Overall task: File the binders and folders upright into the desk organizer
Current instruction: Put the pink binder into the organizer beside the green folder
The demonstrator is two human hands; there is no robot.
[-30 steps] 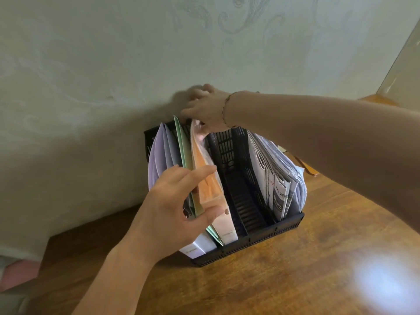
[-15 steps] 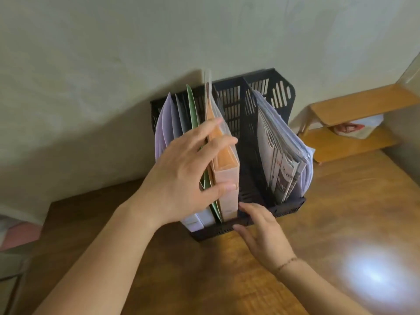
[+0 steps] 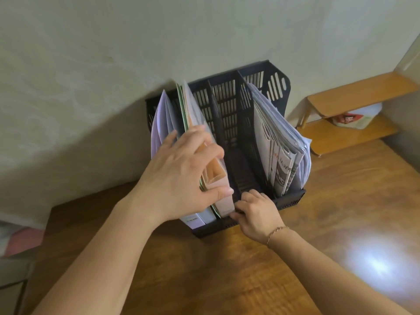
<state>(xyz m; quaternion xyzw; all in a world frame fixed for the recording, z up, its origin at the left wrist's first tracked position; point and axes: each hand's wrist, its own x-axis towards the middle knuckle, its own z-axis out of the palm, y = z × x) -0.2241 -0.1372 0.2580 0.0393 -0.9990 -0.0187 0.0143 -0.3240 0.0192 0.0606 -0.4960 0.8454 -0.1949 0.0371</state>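
Observation:
A black slotted desk organizer [image 3: 292, 200] stands on the wooden desk against the wall. Its left compartment holds lilac folders [image 3: 159, 126], a green folder [image 3: 181, 105] and an orange binder [image 3: 214, 176], all upright. My left hand [image 3: 181, 173] lies over the tops of these, fingers on the orange binder and thumb at its spine. My right hand [image 3: 255, 209] is at the organizer's front edge, fingertips pinching the lower end of the orange binder's spine. The middle compartment [image 3: 238, 169] is empty. The right compartment holds a leaning stack of papers and magazines [image 3: 279, 151].
The wooden desk [image 3: 250, 280] spreads in front of the organizer, with a bright glare spot at the right. A small wooden shelf [image 3: 354, 96] with a bag under its top board sits at the far right. A pale wall is directly behind.
My right hand left the binder's top at the back and came down to the organizer's front edge. My left hand closed over the orange binder. The view tilted down.

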